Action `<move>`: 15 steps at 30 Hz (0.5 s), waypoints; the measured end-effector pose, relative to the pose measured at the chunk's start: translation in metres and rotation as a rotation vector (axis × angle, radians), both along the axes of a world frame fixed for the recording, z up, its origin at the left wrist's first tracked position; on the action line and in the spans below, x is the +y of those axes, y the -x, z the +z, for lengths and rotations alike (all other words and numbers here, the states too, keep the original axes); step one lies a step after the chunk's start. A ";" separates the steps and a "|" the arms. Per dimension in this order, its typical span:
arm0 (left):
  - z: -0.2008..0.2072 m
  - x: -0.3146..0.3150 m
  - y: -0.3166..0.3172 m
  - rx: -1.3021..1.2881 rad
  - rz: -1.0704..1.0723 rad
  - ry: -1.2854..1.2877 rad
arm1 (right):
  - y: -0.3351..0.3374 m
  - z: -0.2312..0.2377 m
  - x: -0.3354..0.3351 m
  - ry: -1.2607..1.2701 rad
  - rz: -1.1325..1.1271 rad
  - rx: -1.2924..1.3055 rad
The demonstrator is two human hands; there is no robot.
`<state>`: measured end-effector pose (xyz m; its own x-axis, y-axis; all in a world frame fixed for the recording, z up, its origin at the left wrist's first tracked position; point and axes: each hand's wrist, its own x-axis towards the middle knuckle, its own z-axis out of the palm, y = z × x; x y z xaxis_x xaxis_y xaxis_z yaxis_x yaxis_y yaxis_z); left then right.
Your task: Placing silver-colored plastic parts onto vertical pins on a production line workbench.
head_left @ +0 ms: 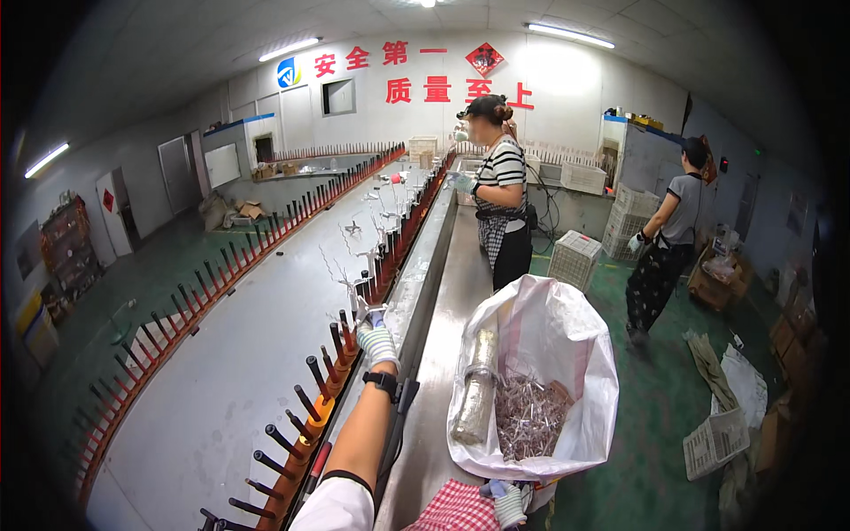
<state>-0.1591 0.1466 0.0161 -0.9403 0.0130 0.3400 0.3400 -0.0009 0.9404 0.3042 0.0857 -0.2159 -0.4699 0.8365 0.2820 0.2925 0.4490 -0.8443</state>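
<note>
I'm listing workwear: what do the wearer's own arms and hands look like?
The left hand wears a pale striped glove, greyish toward the fingers; a black watch-like band circles the wrist, and the white sleeve ends in dark trim. The right hand wears a similar striped glove with grey-blue on it; its sleeve cannot be told clearly.

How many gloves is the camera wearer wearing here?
2: one on the left hand, beside the black-tipped rods; one on the right hand, below the white sack. Both hands show, so none is missed.
</note>
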 end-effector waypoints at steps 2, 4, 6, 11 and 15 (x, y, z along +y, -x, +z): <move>0.037 0.019 -0.049 -0.041 0.037 0.001 | -0.023 -0.015 0.013 -0.683 -0.076 -0.357; 0.001 -0.013 0.030 0.151 0.372 0.159 | 0.012 0.013 -0.001 0.618 0.130 0.220; -0.009 -0.009 0.051 0.083 0.312 0.119 | 0.012 0.020 -0.002 0.635 0.140 0.149; 0.025 -0.031 0.017 0.039 0.395 0.102 | 0.007 0.028 -0.003 0.678 0.075 0.248; 0.035 -0.060 -0.002 0.071 0.200 -0.161 | 0.007 0.029 -0.001 0.634 0.076 0.248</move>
<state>-0.1567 0.0863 0.0513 -0.8923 -0.2306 0.3880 0.4138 -0.0745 0.9073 0.2974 0.0847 -0.1866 -0.5185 0.8427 -0.1449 0.0439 -0.1430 -0.9887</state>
